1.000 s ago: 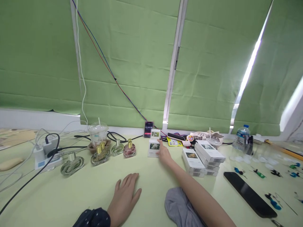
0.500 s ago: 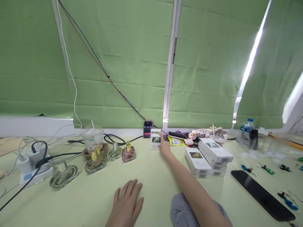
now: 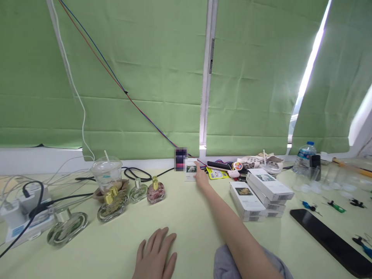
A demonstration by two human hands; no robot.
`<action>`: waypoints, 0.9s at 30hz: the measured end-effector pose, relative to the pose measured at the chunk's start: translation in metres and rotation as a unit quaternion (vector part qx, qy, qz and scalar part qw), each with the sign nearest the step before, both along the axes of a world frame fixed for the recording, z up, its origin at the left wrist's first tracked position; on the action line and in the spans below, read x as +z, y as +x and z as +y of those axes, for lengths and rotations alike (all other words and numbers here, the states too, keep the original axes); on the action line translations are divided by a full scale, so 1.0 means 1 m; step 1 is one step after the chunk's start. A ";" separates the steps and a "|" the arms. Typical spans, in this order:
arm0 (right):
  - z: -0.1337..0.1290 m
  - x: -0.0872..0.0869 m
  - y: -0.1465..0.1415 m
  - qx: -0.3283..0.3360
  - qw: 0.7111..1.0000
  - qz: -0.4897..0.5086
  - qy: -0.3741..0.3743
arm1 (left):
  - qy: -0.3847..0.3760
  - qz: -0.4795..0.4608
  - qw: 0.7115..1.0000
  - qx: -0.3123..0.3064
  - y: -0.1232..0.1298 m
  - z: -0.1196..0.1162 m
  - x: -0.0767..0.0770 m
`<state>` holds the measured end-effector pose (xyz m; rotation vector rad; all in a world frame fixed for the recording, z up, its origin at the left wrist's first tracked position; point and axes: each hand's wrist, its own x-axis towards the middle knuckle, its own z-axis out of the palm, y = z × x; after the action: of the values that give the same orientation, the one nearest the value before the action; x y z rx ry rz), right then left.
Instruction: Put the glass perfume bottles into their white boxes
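At the back of the table, a small white box (image 3: 190, 176) with a flower picture stands against the base of a dark-screened device (image 3: 180, 159). My right hand (image 3: 201, 177) is closed on the box's right edge, its arm stretched forward. The far side of that grip is hidden. My left hand (image 3: 157, 254) lies palm down near the front, fingers spread and nothing in them. To the right of my forearm are similar stacked white boxes (image 3: 270, 186), one with a yellow picture (image 3: 245, 197) in front.
Several glass perfume bottles (image 3: 67, 228) line the left side, near a plastic cup (image 3: 106, 170) and a power strip (image 3: 31, 228) with cables. On the right are a black slab (image 3: 328, 240), small coloured parts (image 3: 335, 206), clear cups (image 3: 333, 180) and a water bottle (image 3: 304, 157).
The camera view has shifted a little, spreading the side objects outward. My right hand stays at the small white box, its fingertip now nearer the top edge. My left hand remains flat.
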<state>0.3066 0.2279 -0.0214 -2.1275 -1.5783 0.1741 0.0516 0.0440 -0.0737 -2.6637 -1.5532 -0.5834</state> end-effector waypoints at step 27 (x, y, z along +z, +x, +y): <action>-0.041 -0.012 -0.002 0.022 0.998 0.051 0.010 | -0.027 -0.024 0.999 -0.011 0.002 -0.007 0.022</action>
<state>0.3043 0.1868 -0.0329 -2.0365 -1.5616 0.2754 0.0531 0.0370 -0.0520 -2.7292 -1.5762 -0.6202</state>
